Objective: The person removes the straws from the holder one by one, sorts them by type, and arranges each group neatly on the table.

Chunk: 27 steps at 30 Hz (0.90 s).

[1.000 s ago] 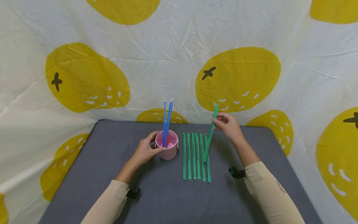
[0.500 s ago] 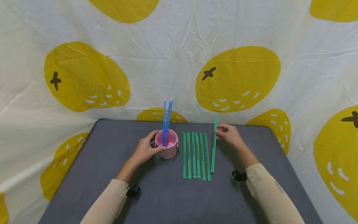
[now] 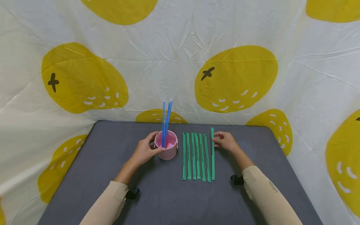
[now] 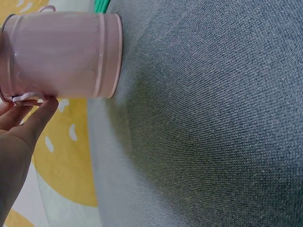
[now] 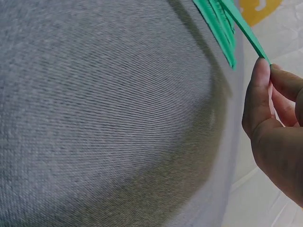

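Right hand (image 3: 223,141) at the far end of the rightmost green straw (image 3: 212,154), grip pinching it between thumb and fingertips (image 5: 258,90). Straw laid flat on the grey worktop (image 3: 112,175), just beside and parallel to a row of five more green wrapped straws (image 3: 195,156), its far end reaching a little beyond theirs. In the right wrist view, straw end caught at the tip of the thumb, the other green straws close behind it on the grey cloth.

Left hand (image 3: 144,151) wrapped about the left side of the pink cup (image 3: 167,149), grip curled round its wall, thumb on the near side and fingers on the far side. In the left wrist view, fingertips (image 4: 45,106) touching the cup's rim. Cup upright on the worktop, just left of the green row, apart from it. Blue straws (image 3: 166,122) standing in the cup, leaning slightly, tops well above the rim.

Behind the worktop, white cloth backdrop (image 3: 174,53) printed with large yellow fruit. Both forearms in beige sleeves (image 3: 264,193).
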Each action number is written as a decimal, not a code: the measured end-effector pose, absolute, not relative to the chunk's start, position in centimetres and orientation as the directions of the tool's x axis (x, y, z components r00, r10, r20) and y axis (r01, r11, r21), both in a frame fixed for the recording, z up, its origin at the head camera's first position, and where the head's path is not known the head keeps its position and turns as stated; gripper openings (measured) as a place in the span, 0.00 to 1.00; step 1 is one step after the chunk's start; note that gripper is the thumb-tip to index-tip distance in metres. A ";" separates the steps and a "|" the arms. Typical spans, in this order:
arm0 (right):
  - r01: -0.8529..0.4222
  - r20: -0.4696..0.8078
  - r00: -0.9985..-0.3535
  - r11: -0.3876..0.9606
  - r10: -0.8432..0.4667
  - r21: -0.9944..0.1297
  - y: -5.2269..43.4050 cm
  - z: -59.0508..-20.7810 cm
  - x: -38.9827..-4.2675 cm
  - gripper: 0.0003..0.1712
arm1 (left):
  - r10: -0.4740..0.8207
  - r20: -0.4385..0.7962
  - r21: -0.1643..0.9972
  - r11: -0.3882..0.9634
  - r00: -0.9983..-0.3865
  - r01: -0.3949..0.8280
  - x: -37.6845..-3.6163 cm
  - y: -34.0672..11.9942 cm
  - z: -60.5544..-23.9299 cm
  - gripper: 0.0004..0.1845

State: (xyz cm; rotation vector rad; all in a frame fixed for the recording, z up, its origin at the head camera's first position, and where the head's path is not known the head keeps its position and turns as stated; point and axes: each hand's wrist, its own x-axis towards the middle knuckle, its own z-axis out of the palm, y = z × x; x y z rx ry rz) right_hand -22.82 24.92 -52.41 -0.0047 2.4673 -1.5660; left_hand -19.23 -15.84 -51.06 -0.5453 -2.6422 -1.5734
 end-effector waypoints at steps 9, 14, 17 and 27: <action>0.188 -0.233 -0.971 0.424 -0.058 -0.886 24.0 -54.0 -23.4 0.21 | 0.294 0.188 0.849 0.431 -0.937 0.306 -19.3 -15.9 -51.2 0.42; 0.210 -0.252 -0.967 0.429 -0.043 -0.879 23.6 -54.4 -23.5 0.20 | 0.294 0.195 0.844 0.436 -0.936 0.313 -19.3 -15.9 -51.3 0.42; 0.220 -0.258 -0.966 0.436 -0.028 -0.873 23.5 -54.7 -23.6 0.20 | 0.294 0.198 0.844 0.434 -0.935 0.314 -19.3 -15.9 -51.3 0.42; 0.233 -0.260 -0.966 0.506 0.019 -0.831 22.9 -54.4 -23.2 0.16 | 0.290 0.193 0.838 0.448 -0.937 0.311 -19.3 -15.9 -51.2 0.43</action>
